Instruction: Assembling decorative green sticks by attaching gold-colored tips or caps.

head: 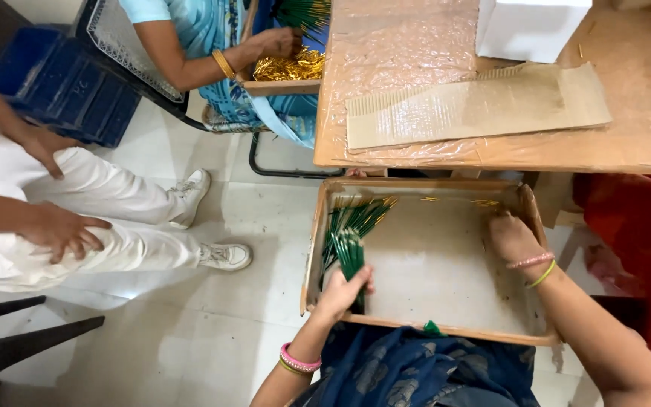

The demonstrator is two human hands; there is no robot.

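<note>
Two hands in wooden tray (318, 249): left hand (343, 290) fingers clasp green stick bundle (351, 252); right hand (514, 237) palm-down, fingers curled loosely, empty.

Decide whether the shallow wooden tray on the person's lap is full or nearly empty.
Nearly empty: the shallow wooden tray shows mostly bare floor, with thin green sticks only at its left, some gripped by the left hand.

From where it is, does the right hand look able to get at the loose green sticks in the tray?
Probably yes: the right hand is already inside the wooden tray, with bare tray floor between it and the loose green sticks.
</note>
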